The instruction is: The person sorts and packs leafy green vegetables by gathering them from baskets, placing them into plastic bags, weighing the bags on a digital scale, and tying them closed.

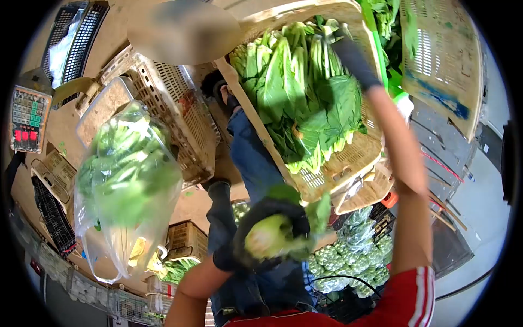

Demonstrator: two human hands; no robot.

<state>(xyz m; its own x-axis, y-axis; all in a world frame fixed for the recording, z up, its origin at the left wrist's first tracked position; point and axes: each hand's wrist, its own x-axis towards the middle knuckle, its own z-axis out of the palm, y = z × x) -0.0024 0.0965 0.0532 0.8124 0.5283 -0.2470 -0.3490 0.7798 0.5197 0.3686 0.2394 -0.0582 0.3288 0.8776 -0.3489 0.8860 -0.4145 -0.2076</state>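
Observation:
My left hand (pixel 267 231), in a dark glove, is wrapped around a leafy green vegetable (pixel 269 237) in front of my body. The pale cut base faces up and the leaves stick out to the right. My right hand (pixel 348 52), also gloved, reaches to the far right part of a tan plastic crate (pixel 357 158). Long leafy greens (pixel 286 82) fill much of that crate, and the hand is at their pale stalk ends. Motion blur smears its fingers, so its grip is unclear.
A clear plastic bag of greens (pixel 128 163) stands on a scale platform (pixel 103 106) at left, with a keypad (pixel 30 117) beyond. Another tan crate (pixel 180 114) sits between. Bagged vegetables (pixel 348 261) lie lower right. Another crate (pixel 441 60) stands at upper right.

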